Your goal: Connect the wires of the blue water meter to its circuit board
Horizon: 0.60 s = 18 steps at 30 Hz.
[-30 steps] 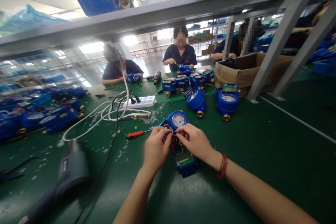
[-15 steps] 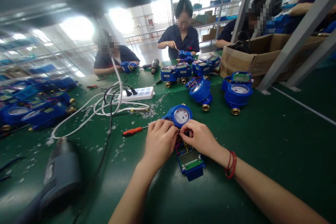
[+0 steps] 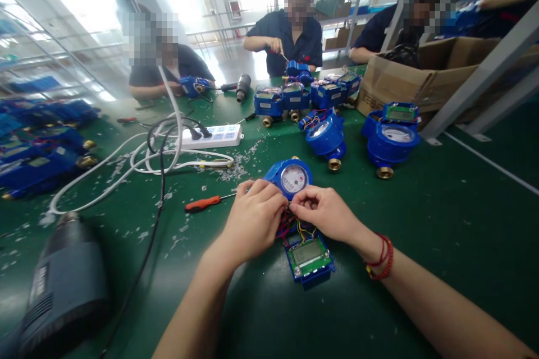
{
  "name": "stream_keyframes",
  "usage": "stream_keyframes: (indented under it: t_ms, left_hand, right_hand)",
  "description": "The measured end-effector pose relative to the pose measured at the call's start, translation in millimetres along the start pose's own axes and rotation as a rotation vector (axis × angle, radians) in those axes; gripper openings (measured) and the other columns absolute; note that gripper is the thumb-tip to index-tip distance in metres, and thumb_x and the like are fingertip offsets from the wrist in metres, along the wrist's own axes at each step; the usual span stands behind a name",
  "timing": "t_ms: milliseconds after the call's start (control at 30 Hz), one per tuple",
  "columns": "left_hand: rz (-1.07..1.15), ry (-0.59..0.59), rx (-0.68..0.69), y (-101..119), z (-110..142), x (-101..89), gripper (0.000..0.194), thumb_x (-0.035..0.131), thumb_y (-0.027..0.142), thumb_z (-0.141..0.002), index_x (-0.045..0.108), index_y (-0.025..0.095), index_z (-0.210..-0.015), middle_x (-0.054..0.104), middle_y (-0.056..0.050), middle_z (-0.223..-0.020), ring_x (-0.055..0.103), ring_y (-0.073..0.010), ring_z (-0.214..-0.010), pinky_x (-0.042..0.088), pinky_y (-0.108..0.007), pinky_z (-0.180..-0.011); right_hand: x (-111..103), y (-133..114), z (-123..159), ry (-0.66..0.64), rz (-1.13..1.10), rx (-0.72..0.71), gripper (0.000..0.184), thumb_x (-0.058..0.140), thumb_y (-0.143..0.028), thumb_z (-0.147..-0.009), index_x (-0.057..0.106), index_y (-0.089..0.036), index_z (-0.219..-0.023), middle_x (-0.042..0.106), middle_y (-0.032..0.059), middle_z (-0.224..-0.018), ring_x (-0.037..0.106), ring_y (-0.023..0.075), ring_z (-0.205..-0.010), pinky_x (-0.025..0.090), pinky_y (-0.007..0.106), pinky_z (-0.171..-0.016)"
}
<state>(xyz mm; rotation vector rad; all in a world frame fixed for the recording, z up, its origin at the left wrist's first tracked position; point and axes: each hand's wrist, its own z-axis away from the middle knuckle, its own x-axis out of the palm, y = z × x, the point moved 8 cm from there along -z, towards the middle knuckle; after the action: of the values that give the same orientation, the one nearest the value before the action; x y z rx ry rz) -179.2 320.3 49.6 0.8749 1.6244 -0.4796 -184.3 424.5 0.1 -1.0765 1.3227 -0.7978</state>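
Observation:
A blue water meter with a round white dial lies on the green table in front of me. My left hand is closed at its near left side, fingertips pinched together. Close beside those fingertips, my right hand pinches too, thumb against forefinger. Thin coloured wires run from under my fingers to a green circuit board with a display, set in a blue housing nearest me. What sits between the fingertips seems to be wire, though the ends are hidden. An orange-handled screwdriver lies left of my left hand.
A heat gun lies at the near left. Behind it are cables and a white power strip. More meters stand beyond my hands, with a cardboard box behind right. Co-workers sit across the table; plastic scraps litter the left side.
The view has tilted down and shifted slightly. Both hands keep their pinch by the meter, nearly unmoved against it. The display board now faces up more clearly.

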Motion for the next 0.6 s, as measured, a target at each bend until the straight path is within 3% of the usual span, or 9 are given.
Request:
stream_keyframes:
  t_ms: [600]
  left_hand:
    - [-0.117, 0.065, 0.014, 2.4, -1.6, 2.3, 0.019, 0.042, 0.028, -0.086, 0.057, 0.021, -0.078, 0.057, -0.002, -0.083, 0.044, -0.0198, -0.086, 0.03, -0.04, -0.084]
  right_hand:
    - [4.1, 2.4, 1.4, -0.039, -0.094, 0.084, 0.014, 0.054, -0.025, -0.076, 0.061, -0.013, -0.074, 0.058, -0.0004, -0.067, 0.047, 0.0091, -0.056, 0.036, 0.021, -0.052]
